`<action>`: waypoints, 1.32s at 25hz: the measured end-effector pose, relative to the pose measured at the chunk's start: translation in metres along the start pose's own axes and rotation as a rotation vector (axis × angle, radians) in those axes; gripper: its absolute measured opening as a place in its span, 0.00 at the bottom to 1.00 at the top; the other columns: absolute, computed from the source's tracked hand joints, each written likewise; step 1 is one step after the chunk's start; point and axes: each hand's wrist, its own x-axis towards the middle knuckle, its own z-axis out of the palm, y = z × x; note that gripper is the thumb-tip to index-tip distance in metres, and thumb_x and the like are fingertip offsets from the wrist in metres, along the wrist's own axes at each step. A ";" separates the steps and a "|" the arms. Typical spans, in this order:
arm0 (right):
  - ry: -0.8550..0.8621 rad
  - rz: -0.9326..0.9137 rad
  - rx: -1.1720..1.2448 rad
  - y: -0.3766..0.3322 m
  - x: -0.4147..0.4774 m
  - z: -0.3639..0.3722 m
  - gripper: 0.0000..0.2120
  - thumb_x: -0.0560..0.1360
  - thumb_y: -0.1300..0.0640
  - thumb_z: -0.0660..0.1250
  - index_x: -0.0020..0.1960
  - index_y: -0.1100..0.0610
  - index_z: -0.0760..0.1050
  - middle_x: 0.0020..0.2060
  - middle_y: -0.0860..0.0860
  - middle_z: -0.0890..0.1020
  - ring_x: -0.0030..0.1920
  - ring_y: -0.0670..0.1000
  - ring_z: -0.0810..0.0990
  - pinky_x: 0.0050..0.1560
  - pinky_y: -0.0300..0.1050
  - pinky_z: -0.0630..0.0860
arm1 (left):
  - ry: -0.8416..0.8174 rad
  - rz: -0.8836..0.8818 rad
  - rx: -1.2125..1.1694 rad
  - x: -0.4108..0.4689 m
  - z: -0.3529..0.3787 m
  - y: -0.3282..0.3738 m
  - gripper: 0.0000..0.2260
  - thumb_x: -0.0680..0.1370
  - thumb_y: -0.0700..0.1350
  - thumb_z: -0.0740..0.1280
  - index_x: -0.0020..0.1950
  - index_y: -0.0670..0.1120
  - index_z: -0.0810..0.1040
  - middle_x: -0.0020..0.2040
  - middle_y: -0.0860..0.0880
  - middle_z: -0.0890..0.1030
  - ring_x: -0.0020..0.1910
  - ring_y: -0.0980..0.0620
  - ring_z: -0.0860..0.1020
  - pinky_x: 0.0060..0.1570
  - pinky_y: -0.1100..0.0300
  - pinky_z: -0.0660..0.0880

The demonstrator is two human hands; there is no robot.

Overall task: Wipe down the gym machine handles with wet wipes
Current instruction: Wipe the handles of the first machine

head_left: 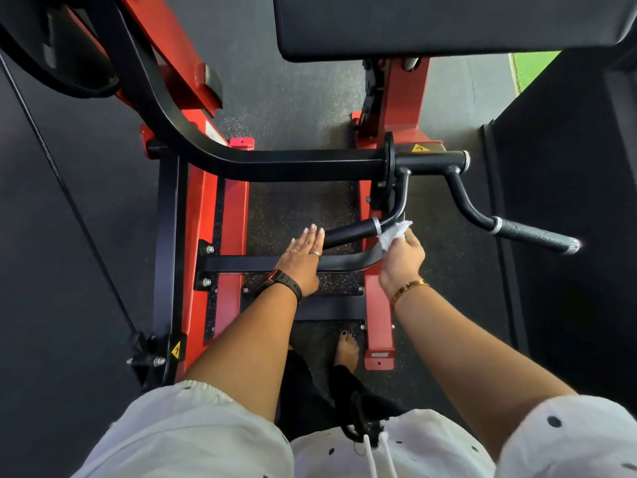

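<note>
While beside wipe [394,233], handle [348,232] tip leftward, crosswise.

- Left hand [303,257] — pale glossy nails, a silver band ring [315,253] on one finger, a thinner ring [294,250] on another.
- Black-strapped watch with a red-edged case [281,280], on the wrist just behind that hand.
- Slim gold bangle [409,288], just behind the grip of the right hand [401,262].
- Loose white sleeves with small black dots [206,436] — gathered elastic hems, well back from the grip.
- White drawstring cords [377,457], black trousers [303,391], and a bare foot with dark-painted toenails [346,350], all below the grip.
</note>
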 end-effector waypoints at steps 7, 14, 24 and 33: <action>-0.342 -0.853 -1.511 0.031 -0.014 0.031 0.34 0.74 0.74 0.54 0.77 0.60 0.50 0.76 0.56 0.54 0.77 0.56 0.46 0.73 0.57 0.39 | -0.023 -0.042 0.034 0.002 -0.002 0.004 0.40 0.77 0.38 0.61 0.76 0.43 0.34 0.77 0.44 0.35 0.77 0.49 0.37 0.74 0.54 0.39; -0.498 -1.286 -1.904 0.004 0.013 0.001 0.32 0.76 0.71 0.54 0.78 0.58 0.49 0.77 0.55 0.54 0.77 0.53 0.46 0.75 0.52 0.38 | 0.000 -0.013 0.038 -0.001 -0.004 0.002 0.40 0.77 0.41 0.62 0.77 0.43 0.35 0.78 0.43 0.36 0.77 0.48 0.39 0.75 0.54 0.41; -0.713 -1.371 -1.861 0.021 0.014 -0.022 0.35 0.74 0.75 0.54 0.78 0.57 0.49 0.77 0.53 0.48 0.77 0.52 0.44 0.74 0.45 0.39 | -0.037 -0.061 -0.016 0.000 -0.006 0.009 0.39 0.78 0.40 0.62 0.77 0.42 0.36 0.78 0.43 0.37 0.77 0.47 0.39 0.74 0.54 0.41; -0.314 -0.161 -0.352 -0.041 -0.003 -0.025 0.18 0.73 0.72 0.55 0.55 0.62 0.78 0.50 0.60 0.81 0.45 0.54 0.81 0.42 0.40 0.78 | 0.221 -0.245 -0.927 0.005 -0.035 0.051 0.27 0.80 0.41 0.61 0.78 0.47 0.58 0.76 0.48 0.62 0.74 0.49 0.61 0.71 0.62 0.56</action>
